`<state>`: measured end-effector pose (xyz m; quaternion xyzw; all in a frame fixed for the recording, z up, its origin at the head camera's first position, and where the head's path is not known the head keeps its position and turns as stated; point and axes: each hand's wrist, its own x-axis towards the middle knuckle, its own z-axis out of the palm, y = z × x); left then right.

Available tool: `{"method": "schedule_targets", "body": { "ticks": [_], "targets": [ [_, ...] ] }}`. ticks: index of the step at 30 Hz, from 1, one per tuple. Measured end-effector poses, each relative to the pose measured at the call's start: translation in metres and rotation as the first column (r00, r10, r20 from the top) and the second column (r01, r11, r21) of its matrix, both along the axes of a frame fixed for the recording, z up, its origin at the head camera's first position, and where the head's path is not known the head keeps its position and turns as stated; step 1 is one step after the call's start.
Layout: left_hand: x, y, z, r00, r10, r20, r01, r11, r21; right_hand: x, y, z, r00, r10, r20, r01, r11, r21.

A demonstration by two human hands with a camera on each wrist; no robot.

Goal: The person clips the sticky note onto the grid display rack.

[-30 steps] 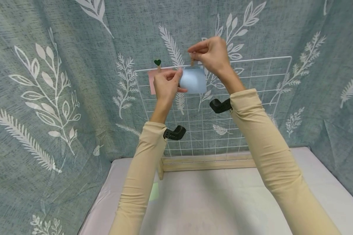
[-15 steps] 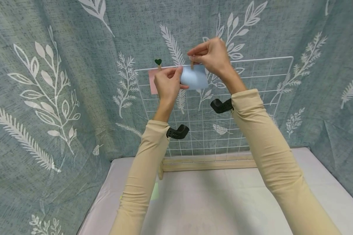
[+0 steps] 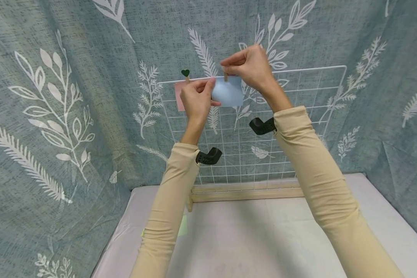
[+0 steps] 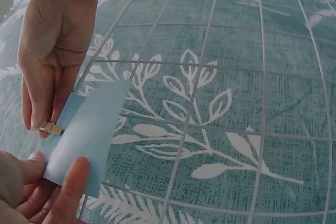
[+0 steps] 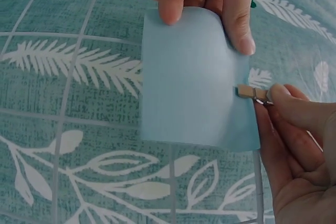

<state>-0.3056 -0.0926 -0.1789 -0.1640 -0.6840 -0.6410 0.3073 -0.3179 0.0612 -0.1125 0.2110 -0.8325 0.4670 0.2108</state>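
Blue paper (image 5: 191, 80), its face plain, touches a wooden clothespin (image 5: 247, 92).

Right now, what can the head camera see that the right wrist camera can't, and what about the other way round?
Only the head view shows the wooden base, the pale green paper on the table and the beige sleeves. Only the right wrist view shows the metal spring on the wooden clothespin. Both show the right grip pinching that clothespin, the left grip holding the light blue paper, some of the pink paper and the white wire grid.
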Motion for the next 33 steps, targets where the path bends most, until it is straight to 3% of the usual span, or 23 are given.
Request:
{"method": "schedule_targets", "body": {
  "ticks": [7,10,16,18,22,28,33],
  "targets": [
    [0.001,-0.002,-0.004,1.000,0.009,0.023,-0.009,1.000,0.000,0.000,0.004,-0.007,0.999,0.031,-0.039,-0.032,0.999,-0.010],
    [0.001,-0.004,-0.006,0.999,-0.004,0.048,0.003,1.000,0.016,0.001,0.007,-0.011,0.996,-0.004,-0.093,0.004,1.000,0.001],
    [0.001,-0.010,-0.010,0.994,-0.048,0.101,0.041,0.997,0.066,0.004,0.014,-0.022,0.945,-0.120,-0.304,0.097,0.991,-0.090],
    [0.001,-0.012,-0.011,0.992,-0.065,0.110,0.057,0.996,0.074,0.007,0.016,-0.025,0.947,-0.116,-0.299,0.082,0.989,-0.123],
    [0.002,-0.014,-0.015,0.983,-0.109,0.145,0.098,0.992,0.080,0.011,0.021,-0.036,0.974,-0.055,-0.219,0.031,0.993,-0.112],
    [0.005,-0.015,-0.023,0.948,-0.219,0.230,0.194,0.973,0.128,0.012,0.028,-0.053,0.987,0.002,-0.163,-0.015,0.997,-0.080],
    [0.011,-0.017,-0.030,0.939,-0.277,0.202,0.255,0.958,0.129,0.013,0.033,-0.064,0.990,-0.015,-0.141,0.008,0.999,-0.050]
  ]
}}
